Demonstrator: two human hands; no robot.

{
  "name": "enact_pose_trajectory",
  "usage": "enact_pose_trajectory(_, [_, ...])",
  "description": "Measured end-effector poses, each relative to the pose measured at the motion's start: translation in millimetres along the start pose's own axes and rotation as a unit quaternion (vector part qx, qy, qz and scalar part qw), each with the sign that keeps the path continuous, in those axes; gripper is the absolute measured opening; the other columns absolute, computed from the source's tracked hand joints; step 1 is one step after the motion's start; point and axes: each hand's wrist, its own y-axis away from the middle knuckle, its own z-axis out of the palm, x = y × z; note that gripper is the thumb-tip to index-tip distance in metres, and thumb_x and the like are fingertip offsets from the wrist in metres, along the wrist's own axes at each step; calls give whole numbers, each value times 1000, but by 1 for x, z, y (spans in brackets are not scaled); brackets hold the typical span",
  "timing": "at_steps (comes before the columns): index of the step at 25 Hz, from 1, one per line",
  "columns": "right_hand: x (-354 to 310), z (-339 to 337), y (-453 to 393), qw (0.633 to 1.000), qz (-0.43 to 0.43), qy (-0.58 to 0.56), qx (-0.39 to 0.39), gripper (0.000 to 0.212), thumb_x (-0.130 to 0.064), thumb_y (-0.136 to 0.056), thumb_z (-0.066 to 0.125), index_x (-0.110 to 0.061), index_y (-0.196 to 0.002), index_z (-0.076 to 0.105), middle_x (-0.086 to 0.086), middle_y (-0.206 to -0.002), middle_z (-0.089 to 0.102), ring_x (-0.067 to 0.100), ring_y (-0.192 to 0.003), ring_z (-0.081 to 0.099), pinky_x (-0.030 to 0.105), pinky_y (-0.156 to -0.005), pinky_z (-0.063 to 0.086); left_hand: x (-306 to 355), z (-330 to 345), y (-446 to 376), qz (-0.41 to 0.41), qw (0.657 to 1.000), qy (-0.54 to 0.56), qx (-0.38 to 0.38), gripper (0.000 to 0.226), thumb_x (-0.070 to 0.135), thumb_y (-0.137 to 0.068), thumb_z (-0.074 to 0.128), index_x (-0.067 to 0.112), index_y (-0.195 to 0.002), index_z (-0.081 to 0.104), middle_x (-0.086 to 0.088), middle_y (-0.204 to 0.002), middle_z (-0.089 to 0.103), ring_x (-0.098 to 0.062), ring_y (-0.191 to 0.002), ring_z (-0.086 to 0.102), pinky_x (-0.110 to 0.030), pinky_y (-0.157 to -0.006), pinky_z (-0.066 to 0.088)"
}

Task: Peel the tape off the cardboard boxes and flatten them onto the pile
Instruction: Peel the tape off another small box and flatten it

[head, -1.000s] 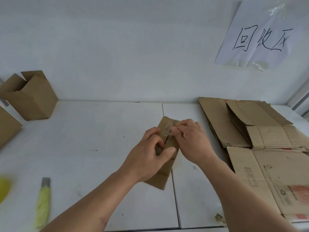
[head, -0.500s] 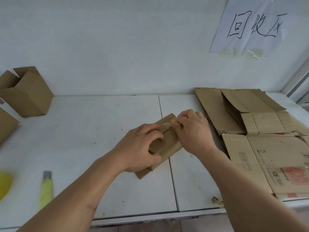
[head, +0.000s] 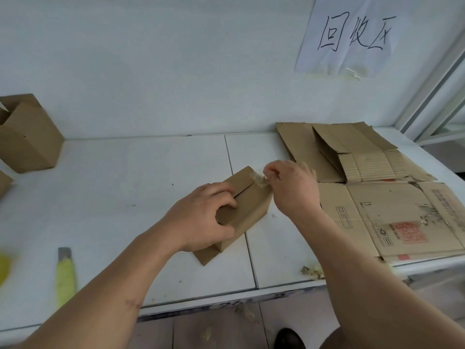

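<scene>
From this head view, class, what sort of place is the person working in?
Probably a cardboard recycling station: a pile of flattened boxes lies on the white table, a handwritten sign is taped to the wall, and a yellow utility knife lies ready.

Bare forearms, dark shoe [head: 289, 338]

A yellow knife [head: 65, 275] lies at eight o'clock on the white table [head: 141, 172]; a handwritten paper sign [head: 352, 36] (creased, taped) hangs at one o'clock.
</scene>
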Motion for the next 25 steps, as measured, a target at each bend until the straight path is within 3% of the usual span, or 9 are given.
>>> enact_pose_trajectory(3, [-7, -4, 13, 997, -38, 30, -55, 45, -50, -101, 35, -24, -104, 73, -5, -117, 52, 19, -108, 42, 31, -92, 33, 6, 3, 8, 3, 1000, -5, 7, 47, 37, -80, 61, 38, -126, 51, 30, -144, 25, 3, -130, 24, -24, -97, 35])
enact_pose_trajectory(5, [-12, -5, 18, 995, -38, 47, -75, 54, -64, -95, 35, -24, -102, 71, -6, -115, 52, 18, -109, 42, 33, -93, 33, 9, 5, 13, 2, 1000, 0, 4, 48, 37, -80, 61, 37, -127, 51, 29, -146, 25, 2, -131, 23, -25, -99, 36])
enact_pose_trajectory(8, [-11, -4, 18, 996, -51, 60, -46, 34, -50, -98, 46, -26, -117, 61, -4, -108, 61, 20, -105, 53, 34, -90, 34, 15, 7, 18, -3, 1000, -1, 10, 48, 37, -81, 61, 36, -127, 52, 28, -146, 26, 2, -131, 23, -23, -96, 34])
enact_pose_trajectory(11, [-7, -10, 16, 999, -4, 1, -32, 27, -33, -100, 48, -22, -123, 58, -2, -104, 67, 21, -100, 58, 36, -91, 39, 19, 9, 19, -10, 1000, 3, 13, 48, 37, -81, 61, 37, -128, 52, 29, -146, 26, 2, -131, 24, -23, -95, 32])
enact_pose_trajectory(15, [5, -20, 24, 994, 61, -93, -10, 19, -22, -99, 49, -20, -106, 66, -5, -98, 66, 18, -96, 57, 32, -81, 47, 24, 11, 22, -18, 1000, 11, 1, 50, 38, -80, 63, 39, -129, 52, 29, -148, 28, 0, -132, 27, -25, -100, 34])
enact_pose_trajectory(20, [19, -40, 54, 959, 127, -252, 29, 15, -23, -97, 55, -26, -88, 66, -14, -84, 64, 2, -73, 57, 6, -53, 38, 41, 10, 26, -7, 1000, -7, -30, 54, 37, -81, 62, 42, -133, 49, 28, -152, 25, -4, -136, 28, -26, -103, 31])
enact_pose_trajectory(23, [34, -54, 70, 939, 166, -297, 57, 9, -29, -96, 60, -25, -92, 67, -10, -81, 67, 1, -63, 56, 6, -48, 38, 55, 13, 29, 11, 999, -7, -42, 56, 35, -81, 63, 41, -134, 49, 27, -152, 25, -5, -135, 29, -25, -101, 30])
enact_pose_trajectory(25, [46, -63, 80, 931, 184, -309, 63, 11, -31, -96, 60, -23, -94, 68, -5, -75, 66, 1, -51, 53, 13, -44, 40, 59, 12, 31, 12, 999, -2, -43, 56, 35, -80, 64, 42, -134, 50, 27, -152, 26, -5, -135, 30, -25, -101, 29])
